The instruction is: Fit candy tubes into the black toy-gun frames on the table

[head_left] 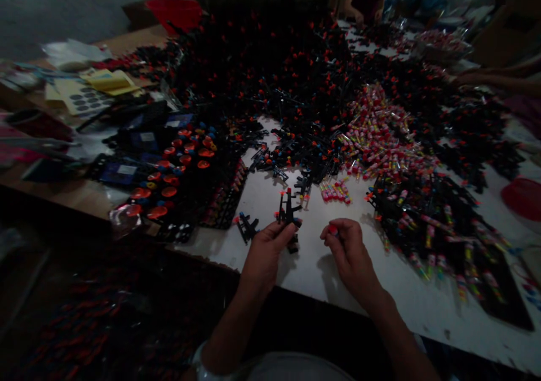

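Note:
My left hand (265,252) grips a small black plastic toy gun (287,210) with a red tip, held upright just above the white table (304,268). My right hand (344,244) is closed beside it, pinching a small red piece (333,230) at the fingertips. Another black toy gun (247,226) lies on the table left of my left hand. A short row of pink candy tubes (335,191) lies just beyond my hands.
A huge heap of black toy guns (296,82) covers the table's far side. Candy tubes (380,138) are piled at the centre right, more mixed with guns (439,229) on the right. Red discs (177,167) fill packs at left. Another person's arm (494,79) reaches in at the far right.

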Demonstrator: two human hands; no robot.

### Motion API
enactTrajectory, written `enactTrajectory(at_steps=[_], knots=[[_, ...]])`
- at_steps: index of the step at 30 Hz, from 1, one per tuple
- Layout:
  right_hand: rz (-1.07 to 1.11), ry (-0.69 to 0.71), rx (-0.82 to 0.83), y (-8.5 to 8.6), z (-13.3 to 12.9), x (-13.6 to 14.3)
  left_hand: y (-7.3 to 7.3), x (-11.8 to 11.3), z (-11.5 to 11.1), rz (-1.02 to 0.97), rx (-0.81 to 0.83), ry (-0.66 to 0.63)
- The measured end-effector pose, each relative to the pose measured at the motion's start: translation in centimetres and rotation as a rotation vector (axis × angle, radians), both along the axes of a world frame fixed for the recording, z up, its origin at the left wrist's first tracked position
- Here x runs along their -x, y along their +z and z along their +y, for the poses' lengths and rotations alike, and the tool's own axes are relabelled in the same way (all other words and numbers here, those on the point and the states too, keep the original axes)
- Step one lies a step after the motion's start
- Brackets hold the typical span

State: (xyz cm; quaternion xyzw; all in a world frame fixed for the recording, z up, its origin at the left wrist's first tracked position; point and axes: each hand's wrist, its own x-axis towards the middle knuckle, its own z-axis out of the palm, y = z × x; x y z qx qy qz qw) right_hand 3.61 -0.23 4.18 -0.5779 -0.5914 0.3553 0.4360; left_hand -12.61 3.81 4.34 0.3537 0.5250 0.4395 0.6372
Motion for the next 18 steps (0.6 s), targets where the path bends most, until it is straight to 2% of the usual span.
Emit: enactTrajectory(at_steps=[2, 5, 13, 18], knots=[[0.045, 0.043, 0.089, -0.8, -1.2, 0.3, 0.1, -0.3, -0.3, -0.206, 0.134, 0.038], [0.035, 0.065, 0.157, -1.5, -2.1, 0.9, 0.4, -0.8, -0.7, -0.278, 0.209, 0.056], [0.051, 0.045, 0.184, -1.6, -2.2, 0.5, -0.3, -2.2, -1.6, -0.118, 0.056, 0.071], [0.135, 0.066, 0.247, -1.2, -2.3, 0.4, -0.3, -2.7, -2.0, -0.020, -0.028, 0.118]])
